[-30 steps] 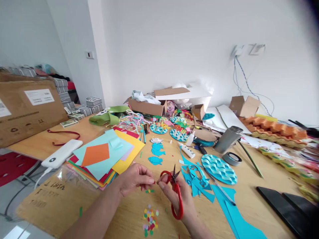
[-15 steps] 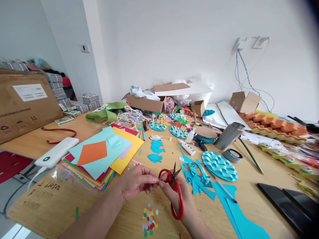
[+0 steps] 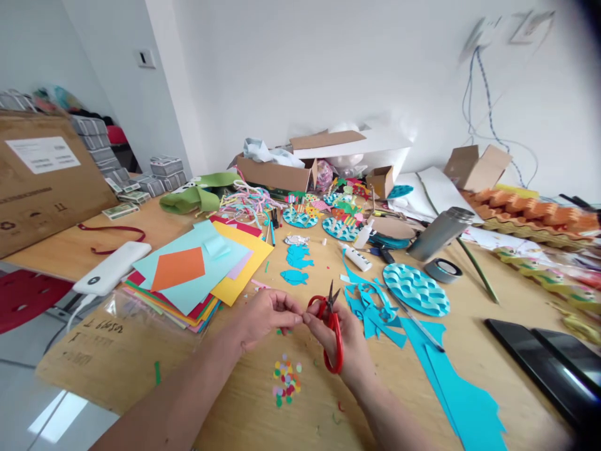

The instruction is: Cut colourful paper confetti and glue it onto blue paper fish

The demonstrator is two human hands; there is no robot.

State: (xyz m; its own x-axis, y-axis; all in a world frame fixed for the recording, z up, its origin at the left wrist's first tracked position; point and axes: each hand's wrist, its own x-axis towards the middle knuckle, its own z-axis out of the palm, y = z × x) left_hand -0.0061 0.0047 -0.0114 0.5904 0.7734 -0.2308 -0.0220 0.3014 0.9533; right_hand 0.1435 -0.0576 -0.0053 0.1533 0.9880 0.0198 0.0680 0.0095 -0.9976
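Red-handled scissors (image 3: 334, 351) rest in my right hand (image 3: 350, 347), blades pointing up and slightly apart. The thumb and fingertip of that hand pinch close to the fingertips of my left hand (image 3: 272, 316). My left hand is closed in a pinch; whatever lies between its fingertips is too small to make out. Below the hands lies a scatter of small coloured paper dots (image 3: 286, 379). Blue paper fish (image 3: 294, 277) lie beyond the hands, and blue paper scraps (image 3: 370, 310) are to the right.
A stack of coloured paper (image 3: 188, 282) is at left, near a white power bank (image 3: 113, 269). To the right are a blue wavy-patterned disc (image 3: 417, 289), a steel bottle (image 3: 441, 233), a tape roll (image 3: 442, 270) and black phones (image 3: 530, 363). Boxes (image 3: 277, 173) stand against the wall.
The camera view has shifted, so the table sits higher in the picture. My hands stay close together with the fingertips meeting, and the scissors remain in my right hand.
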